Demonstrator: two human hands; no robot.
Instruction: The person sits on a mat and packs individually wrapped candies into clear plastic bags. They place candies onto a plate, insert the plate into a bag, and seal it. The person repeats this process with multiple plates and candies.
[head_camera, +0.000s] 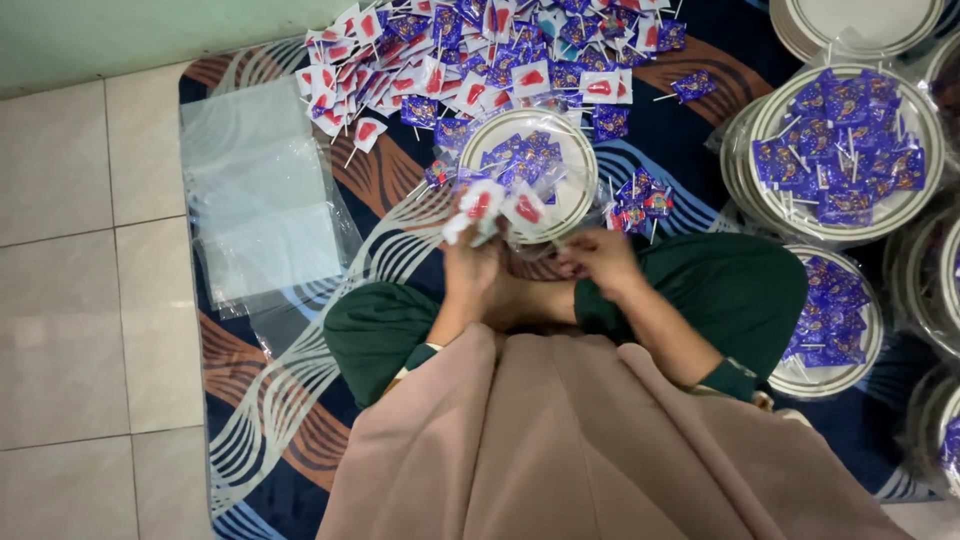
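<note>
From the head camera, looking straight down, the person sat cross-legged on a patterned rug (300, 400), both hands raised just over the knees. The left hand (472, 262) was closed around a small bunch of lollipops in white wrappers with red shapes (500, 207), their tops fanning out above the fingers. The right hand (600, 258) sat close beside it, fingers curled in a narrow pinch at what looked like thin clear film; whether it actually gripped anything could not be told. Just beyond the hands lay a round plate (578, 190) holding purple-wrapped lollipops (522, 160), and a few loose sweets (640, 210) lay on the rug just past the right hand. Farther out from both hands spread a large heap of wrapped lollipops (470, 60), white and purple mixed. Off to the right of the right hand were more filled plates (845, 145) — some wrapped in clear plastic — and a stack of bare plates (860, 25). Left of the left hand lay a pile of clear plastic bags (255, 200). As a judgement: the bunch was held only by its sticks, so a loosened grip could let a sweet slide out onto the rug — and the clear film, hard to see and clingy, could fold on itself or snag a stick.
</note>
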